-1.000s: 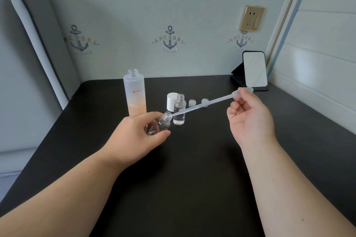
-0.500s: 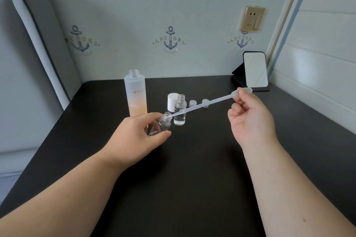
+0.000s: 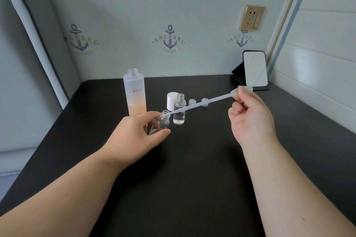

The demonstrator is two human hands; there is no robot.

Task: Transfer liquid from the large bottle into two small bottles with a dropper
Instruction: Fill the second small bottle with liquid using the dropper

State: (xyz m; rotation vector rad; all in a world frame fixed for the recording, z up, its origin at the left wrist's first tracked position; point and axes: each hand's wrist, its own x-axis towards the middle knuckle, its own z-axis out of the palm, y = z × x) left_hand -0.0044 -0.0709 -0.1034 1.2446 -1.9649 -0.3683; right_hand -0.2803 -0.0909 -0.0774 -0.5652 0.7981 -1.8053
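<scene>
- Head view: the left hand holds a small clear plastic bottle tilted above the black bench, its fingers and thumb curled round the bottle's body, open neck pointing up and to the right.
- The right hand pinches the bulb of a long translucent plastic dropper between thumb and fingers; the other fingers are loosely curled.
- The dropper slants down to the left, and its tip sits at the mouth of the held bottle.
- A second small clear bottle, uncapped and partly filled with clear liquid, stands upright on the bench just beside the held one.
- A tall frosted bottle with an orange-tinted lower half stands open behind the left hand.
- A white cylindrical cap stands just behind the second small bottle; two small clear caps lie to its right.
- A small standing mirror sits at the far right corner of the bench.
</scene>
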